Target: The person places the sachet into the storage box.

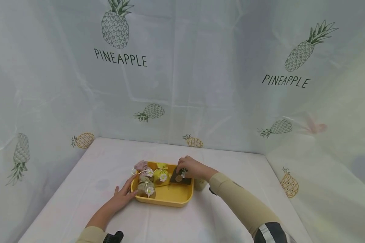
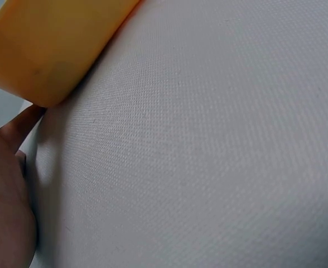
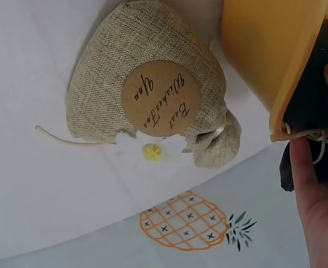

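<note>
A yellow plastic tray sits on the white-covered table. At its back right corner my right hand pinches the tied neck of a dark drawstring pouch with a round tan sticker and white flower. In the right wrist view, this pouch lies against the tray's rim, its cord by my finger. My left hand, fingers spread, touches the tray's left end. Inside the tray are a yellow pouch, a pink pouch at the back left, and a grey-green pouch in front of it.
Just outside the tray's right end lies a beige linen pouch with a "Best Wishes For You" sticker and a white flower. A pineapple-printed curtain rises behind the table and along both sides.
</note>
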{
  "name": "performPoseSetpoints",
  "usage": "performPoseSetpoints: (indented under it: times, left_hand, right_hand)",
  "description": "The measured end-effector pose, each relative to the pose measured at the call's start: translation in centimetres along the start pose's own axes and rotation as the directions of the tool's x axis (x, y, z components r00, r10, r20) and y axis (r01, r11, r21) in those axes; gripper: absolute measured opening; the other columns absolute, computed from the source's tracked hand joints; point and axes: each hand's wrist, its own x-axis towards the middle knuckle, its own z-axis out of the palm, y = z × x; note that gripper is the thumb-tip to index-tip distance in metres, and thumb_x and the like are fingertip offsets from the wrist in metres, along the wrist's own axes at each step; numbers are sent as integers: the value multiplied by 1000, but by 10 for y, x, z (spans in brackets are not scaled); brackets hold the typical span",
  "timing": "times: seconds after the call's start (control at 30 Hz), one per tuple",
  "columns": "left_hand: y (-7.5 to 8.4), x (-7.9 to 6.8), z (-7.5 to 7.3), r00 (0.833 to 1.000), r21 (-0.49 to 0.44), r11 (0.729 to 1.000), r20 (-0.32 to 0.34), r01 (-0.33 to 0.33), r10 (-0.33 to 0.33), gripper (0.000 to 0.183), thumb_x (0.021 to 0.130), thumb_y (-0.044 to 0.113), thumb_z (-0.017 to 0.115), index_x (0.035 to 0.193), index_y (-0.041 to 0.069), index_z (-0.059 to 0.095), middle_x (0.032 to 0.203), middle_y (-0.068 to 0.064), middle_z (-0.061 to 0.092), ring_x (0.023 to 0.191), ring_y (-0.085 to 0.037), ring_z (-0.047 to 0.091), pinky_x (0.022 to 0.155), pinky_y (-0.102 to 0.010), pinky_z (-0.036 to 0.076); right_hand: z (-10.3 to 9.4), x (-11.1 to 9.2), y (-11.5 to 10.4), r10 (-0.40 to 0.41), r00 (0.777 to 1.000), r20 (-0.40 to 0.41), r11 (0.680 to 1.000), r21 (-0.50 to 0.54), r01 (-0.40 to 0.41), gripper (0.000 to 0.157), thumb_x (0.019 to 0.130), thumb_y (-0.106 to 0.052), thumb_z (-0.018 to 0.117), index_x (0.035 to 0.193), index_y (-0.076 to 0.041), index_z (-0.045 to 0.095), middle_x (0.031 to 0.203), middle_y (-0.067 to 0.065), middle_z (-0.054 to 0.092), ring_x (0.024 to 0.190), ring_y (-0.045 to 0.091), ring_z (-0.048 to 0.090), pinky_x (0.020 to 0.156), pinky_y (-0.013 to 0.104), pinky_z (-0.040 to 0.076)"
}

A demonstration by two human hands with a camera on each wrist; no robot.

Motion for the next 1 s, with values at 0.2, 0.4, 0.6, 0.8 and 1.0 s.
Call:
performPoseSetpoints:
  times: [0.2,0.4,0.6,0.8,1.0]
  left_hand:
    - [-2,1,0,1000,-5,1000,-1,-18,18,72,100,39,52,157,20,12,155,-24,24,144,-43,10,103,-66,-21]
    - [-2,1,0,1000,-5,1000,1,-3,3,72,100,40,51,157,21,12,155,-23,23,145,-43,8,103,-66,-22]
    - [0,0,0,1000,-3,1000,6,3,-3,72,100,41,51,157,21,12,156,-22,21,145,-43,8,103,-65,-22]
    - [1,0,1,1000,0,1000,4,-3,3,72,100,40,52,157,21,12,156,-22,21,145,-44,8,104,-65,-22]
    - [0,0,0,1000,1,1000,0,9,-9,72,100,41,52,157,21,12,156,-21,22,145,-42,7,104,-65,-22]
  right_hand:
    - [2,4,-5,-62,998,10,994,-85,63,28,81,-3,78,100,-24,75,115,-7,59,109,12,47,96,24,44]
    - [8,11,-5,-151,989,3,974,-171,149,28,82,0,75,98,-23,76,110,-9,59,106,11,46,95,21,42]
    - [12,15,-7,-181,983,21,956,-231,181,26,83,-3,75,99,-24,76,116,-7,58,107,11,45,95,19,43]
    - [12,17,-9,-190,981,43,948,-252,195,28,82,-4,77,99,-26,75,119,-5,57,108,11,45,94,20,44]
    - [13,19,-7,-187,981,55,952,-238,195,27,82,-9,79,101,-27,74,119,-7,56,109,11,44,95,20,43]
